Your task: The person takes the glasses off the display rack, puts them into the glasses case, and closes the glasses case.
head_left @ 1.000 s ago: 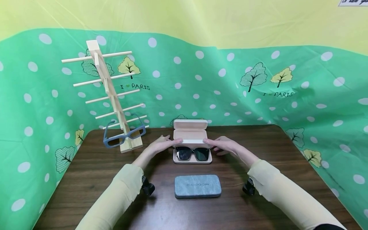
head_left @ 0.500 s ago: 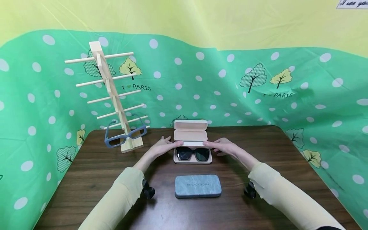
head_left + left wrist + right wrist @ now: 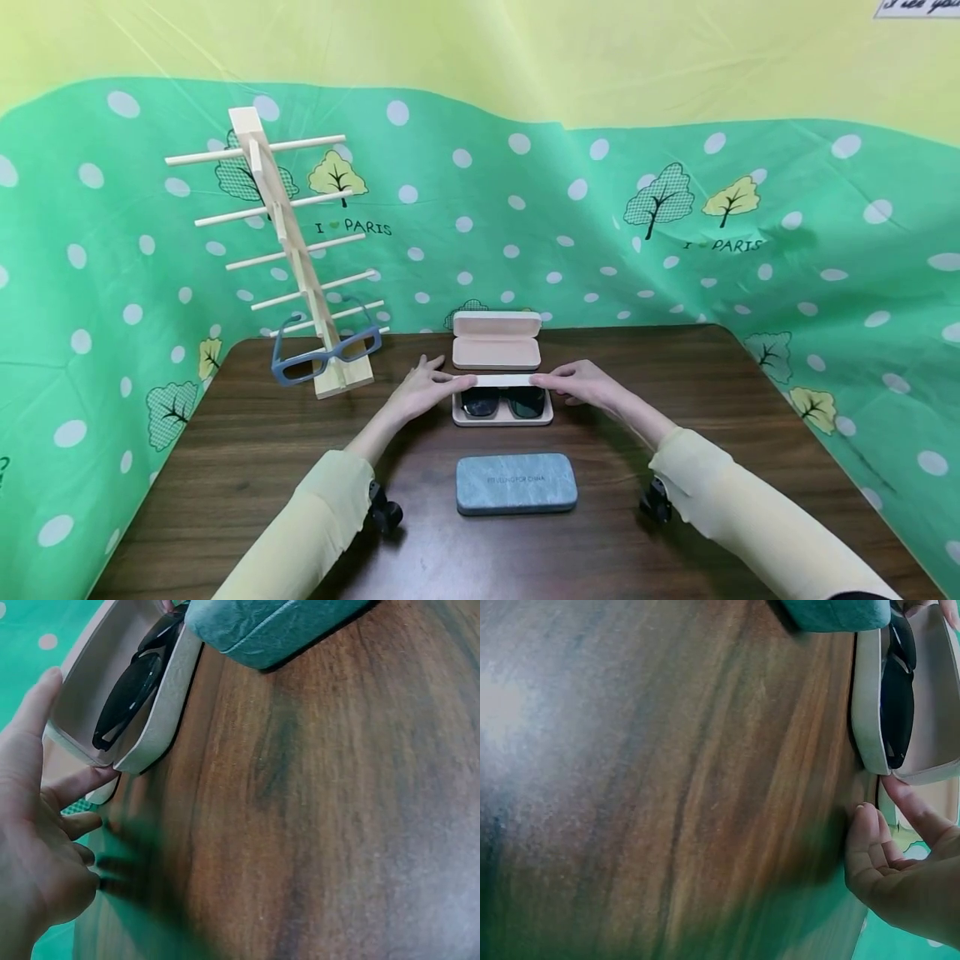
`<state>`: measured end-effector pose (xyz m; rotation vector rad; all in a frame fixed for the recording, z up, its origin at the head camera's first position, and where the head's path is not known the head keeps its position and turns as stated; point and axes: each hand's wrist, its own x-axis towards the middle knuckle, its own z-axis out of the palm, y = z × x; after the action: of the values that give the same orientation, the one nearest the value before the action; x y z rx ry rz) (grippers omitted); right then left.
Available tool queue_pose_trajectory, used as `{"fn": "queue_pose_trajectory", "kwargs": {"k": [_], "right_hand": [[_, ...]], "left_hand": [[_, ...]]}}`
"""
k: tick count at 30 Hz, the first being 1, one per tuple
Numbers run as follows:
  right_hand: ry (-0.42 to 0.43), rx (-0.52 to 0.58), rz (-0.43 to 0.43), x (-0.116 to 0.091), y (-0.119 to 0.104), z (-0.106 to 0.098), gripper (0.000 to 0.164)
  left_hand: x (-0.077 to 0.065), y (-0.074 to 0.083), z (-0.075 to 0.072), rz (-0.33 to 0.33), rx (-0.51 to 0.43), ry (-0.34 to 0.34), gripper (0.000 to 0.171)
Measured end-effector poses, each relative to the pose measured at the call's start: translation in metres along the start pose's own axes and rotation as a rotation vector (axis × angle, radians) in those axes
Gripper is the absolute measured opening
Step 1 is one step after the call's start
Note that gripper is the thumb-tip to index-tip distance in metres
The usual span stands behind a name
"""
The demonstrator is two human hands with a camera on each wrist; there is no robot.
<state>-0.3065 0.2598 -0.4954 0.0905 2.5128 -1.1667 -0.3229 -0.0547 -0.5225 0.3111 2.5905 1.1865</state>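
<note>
A pale glasses case [image 3: 502,422] with black sunglasses [image 3: 528,403] inside lies partly open at the middle of the table. My left hand [image 3: 424,393] holds its left end, thumb on the edge of the lid [image 3: 503,381]. At the right end, my right hand [image 3: 588,385] holds the lid likewise with its thumb. Both wrist views show an index finger at the hinge corner, the left index finger [image 3: 86,782] and the right index finger [image 3: 915,806]. The lid leans over the sunglasses and hides their top.
Behind stands a second pale case [image 3: 496,353], its lid up. A closed blue-grey glasses case [image 3: 516,483] lies in front. To the left, a wooden glasses rack [image 3: 296,250] bears blue-framed glasses [image 3: 326,357] on a low rung. A patterned cloth [image 3: 480,192] hangs behind the table [image 3: 712,383].
The front case's lid has tilted forward and down over the sunglasses, with both thumbs following it. More of the rear case now shows behind it.
</note>
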Motion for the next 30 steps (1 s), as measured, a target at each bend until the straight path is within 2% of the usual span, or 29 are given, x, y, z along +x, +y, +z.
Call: {"fn": "queue_pose_trajectory", "kwargs": {"k": [13,23,30], "right_hand": [[0.025,-0.021,-0.058,-0.005,0.005,0.003,0.066],[0.105,-0.110,-0.214,-0.005,0.012,0.007,0.045],[0.125,-0.120,-0.246,-0.006,0.015,0.009,0.044]], "left_hand": [[-0.001,-0.007,0.005,0.048,0.002,0.046,0.079],[-0.005,-0.010,0.010,0.080,0.006,0.084,0.077],[-0.006,-0.011,0.012,0.084,0.001,0.104,0.077]]}}
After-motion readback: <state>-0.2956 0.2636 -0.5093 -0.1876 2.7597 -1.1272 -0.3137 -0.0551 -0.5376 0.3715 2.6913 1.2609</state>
